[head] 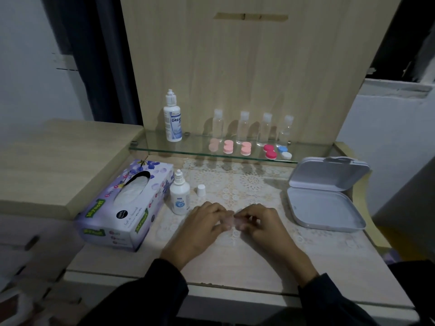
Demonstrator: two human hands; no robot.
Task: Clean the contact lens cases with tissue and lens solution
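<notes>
My left hand (202, 222) and my right hand (261, 223) meet over the lace mat, both pinching a small pale pink lens case (231, 221) that is blurred and mostly hidden by my fingers. A small solution bottle (179, 195) stands uncapped left of my hands, its white cap (201, 190) beside it. The purple tissue box (127, 203) lies further left. On the glass shelf (164, 150) sit several lens cases: pink ones (228, 147), a red one (270, 151) and a blue-and-white one (284, 152).
A taller solution bottle (172, 117) and several clear small bottles (243, 125) stand on the shelf against the wooden back panel. An open grey hinged box (324, 198) lies at the right. A lower wooden top extends to the left.
</notes>
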